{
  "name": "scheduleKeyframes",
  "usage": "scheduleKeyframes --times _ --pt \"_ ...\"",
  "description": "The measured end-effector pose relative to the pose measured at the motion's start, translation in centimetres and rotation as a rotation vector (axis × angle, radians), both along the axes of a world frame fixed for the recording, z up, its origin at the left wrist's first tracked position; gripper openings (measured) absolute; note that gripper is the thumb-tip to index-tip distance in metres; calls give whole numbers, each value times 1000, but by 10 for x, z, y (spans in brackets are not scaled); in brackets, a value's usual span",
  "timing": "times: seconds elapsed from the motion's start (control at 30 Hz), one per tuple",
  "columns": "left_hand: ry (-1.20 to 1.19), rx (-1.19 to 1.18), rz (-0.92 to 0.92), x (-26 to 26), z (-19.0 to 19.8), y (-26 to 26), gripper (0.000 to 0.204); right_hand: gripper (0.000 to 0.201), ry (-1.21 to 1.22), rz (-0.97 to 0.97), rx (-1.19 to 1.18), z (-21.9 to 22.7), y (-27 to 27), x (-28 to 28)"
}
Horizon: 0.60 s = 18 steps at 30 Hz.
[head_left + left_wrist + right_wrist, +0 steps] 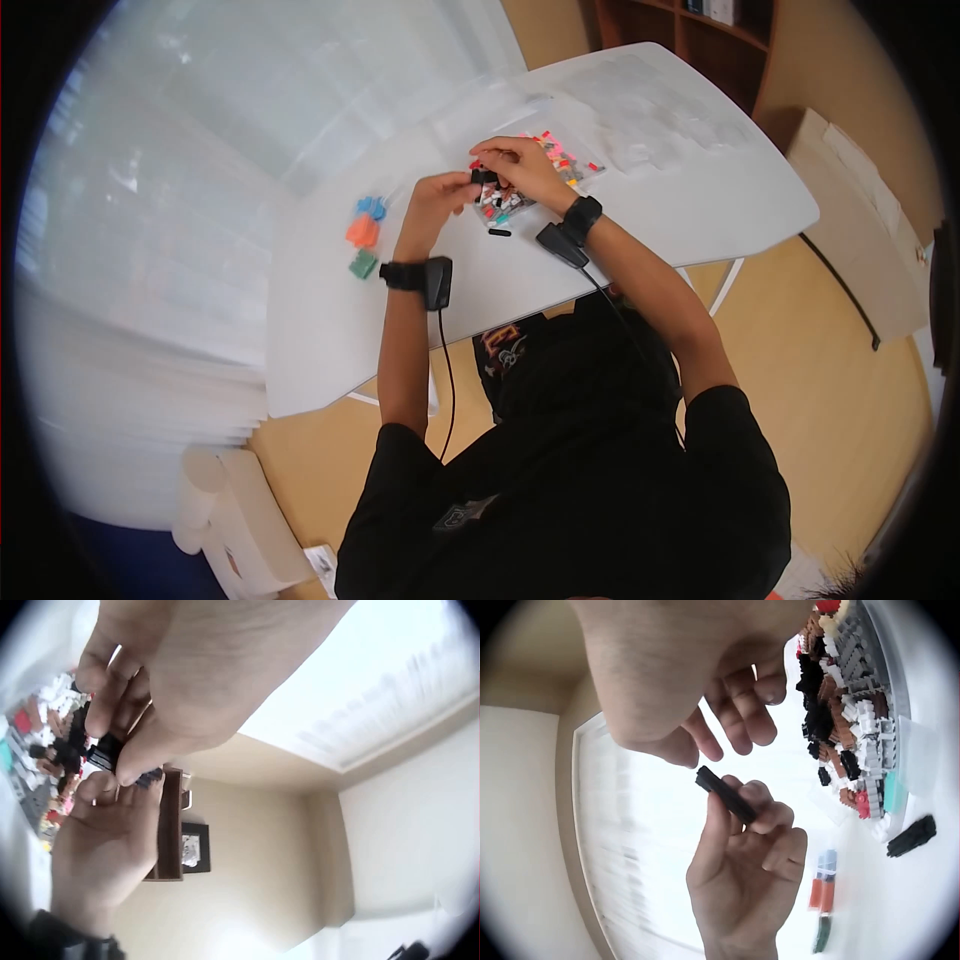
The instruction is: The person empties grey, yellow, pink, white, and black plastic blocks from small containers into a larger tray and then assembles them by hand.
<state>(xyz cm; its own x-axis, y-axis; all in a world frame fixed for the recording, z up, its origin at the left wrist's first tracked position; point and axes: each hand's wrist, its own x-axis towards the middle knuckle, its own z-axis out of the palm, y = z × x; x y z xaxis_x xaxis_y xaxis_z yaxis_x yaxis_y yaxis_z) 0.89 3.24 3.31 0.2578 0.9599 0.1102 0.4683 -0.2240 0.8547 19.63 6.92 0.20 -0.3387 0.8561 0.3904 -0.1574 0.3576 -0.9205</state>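
Note:
My left hand (435, 205) pinches a long black brick piece (726, 796) between thumb and fingers, above the table. Close over the piece's upper end is my right hand (530, 170), its fingers loosely bent; in the right wrist view nothing shows between them. The left wrist view has dark parts (103, 754) between the two hands, partly covered by fingers. Below and beside the hands lies a clear tray of small mixed bricks (844, 724), black, white, brown, grey and red. Another black piece (912, 835) lies outside the tray, on the near side.
Blue (371, 207), orange (362, 232) and green (363, 264) block pieces sit at the left on the white table (720, 200). Transparent plastic sheets or bags (650, 110) lie at the back right. A sheer curtain (200, 150) hangs beyond the table's left side.

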Motion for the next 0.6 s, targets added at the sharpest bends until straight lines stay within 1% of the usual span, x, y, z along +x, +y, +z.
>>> scheduleKeyframes --times 0.07,0.1,0.13,0.2,0.23,0.3,0.4,0.43,0.5,0.6 --pt "-436 -219 8 0 -3 14 16 24 34 -38 105 4 -5 -2" --pt "-527 -260 -16 -1 -7 17 16 35 -17 -60 186 -1 0 -4" --pt "-539 -260 -11 -3 -10 20 16 35 -29 -53 185 -3 2 -5" --pt "-570 -374 -19 -1 -16 23 18 48 -198 -231 590 -3 1 -5" --pt "-578 -376 -18 0 -18 24 18 48 -205 -226 589 -3 1 -4" --pt "-653 -403 20 2 -17 17 18 57 -229 -146 495 0 -4 -5" --pt "-745 -384 16 -5 -22 22 18 54 -248 -124 423 3 -7 -6" --pt "-753 -386 21 -7 -25 22 18 54 -254 -116 420 1 -6 -7" --pt "-683 -408 -38 -7 -26 21 17 52 -280 -154 475 -3 -2 -8" --pt "-696 -428 -34 -3 -23 19 16 51 -274 -163 508 -6 1 -10"
